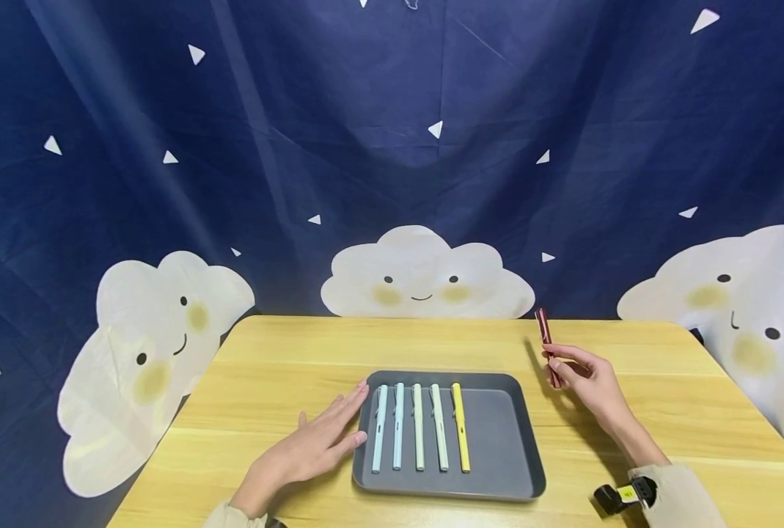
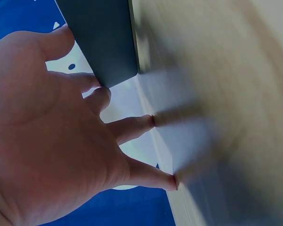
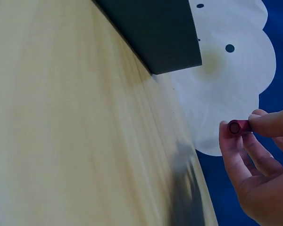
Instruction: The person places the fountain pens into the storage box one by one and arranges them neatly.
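My right hand (image 1: 586, 378) pinches a dark red pen (image 1: 543, 328) between thumb and fingers, to the right of a dark grey tray (image 1: 504, 440). In the right wrist view the round end of the red pen (image 3: 234, 127) faces the camera. My left hand (image 1: 312, 444) lies along the tray's left side, its fingers spread and fairly straight; in the left wrist view its fingertips are right at the tray wall (image 2: 101, 42) and the tabletop. Inside the tray several pens stand side by side in a row: light blue ones (image 1: 380, 429), pale green ones (image 1: 419, 429) and a yellow one (image 1: 460, 429) rightmost.
The tray rests on a light wooden table (image 1: 286, 352). Behind the table's far edge hangs a dark blue curtain (image 1: 378, 147) with white clouds and triangles. A black device with a yellow label (image 1: 625, 494) is at my right wrist.
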Tool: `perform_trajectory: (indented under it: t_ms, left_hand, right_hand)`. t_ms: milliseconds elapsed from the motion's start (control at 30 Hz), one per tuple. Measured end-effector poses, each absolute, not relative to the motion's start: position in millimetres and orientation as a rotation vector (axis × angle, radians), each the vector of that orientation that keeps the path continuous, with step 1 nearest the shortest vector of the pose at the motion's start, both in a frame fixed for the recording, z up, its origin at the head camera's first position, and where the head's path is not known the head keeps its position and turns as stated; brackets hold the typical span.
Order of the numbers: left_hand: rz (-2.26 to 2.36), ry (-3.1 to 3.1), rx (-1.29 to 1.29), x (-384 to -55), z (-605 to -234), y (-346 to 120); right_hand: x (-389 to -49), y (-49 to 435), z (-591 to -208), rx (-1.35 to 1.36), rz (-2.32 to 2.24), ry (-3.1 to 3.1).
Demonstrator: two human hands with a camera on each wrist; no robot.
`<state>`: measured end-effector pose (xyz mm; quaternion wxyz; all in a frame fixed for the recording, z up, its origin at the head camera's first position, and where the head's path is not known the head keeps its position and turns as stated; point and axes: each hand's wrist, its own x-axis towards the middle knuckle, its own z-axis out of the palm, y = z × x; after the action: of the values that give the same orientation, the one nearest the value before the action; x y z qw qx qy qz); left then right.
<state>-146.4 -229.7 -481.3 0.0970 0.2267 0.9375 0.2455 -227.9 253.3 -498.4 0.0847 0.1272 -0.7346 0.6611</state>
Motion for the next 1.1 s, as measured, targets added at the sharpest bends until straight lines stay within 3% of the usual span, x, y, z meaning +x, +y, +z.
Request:
perform_trajectory:
  t_ms: [1100]
  left_hand:
    - [0.749, 2.770, 0.671, -144.9, -480.0, -229.9]
  right_hand:
    - [-199.8, 251.5, -479.8, 0.314, 2.163, -2.093]
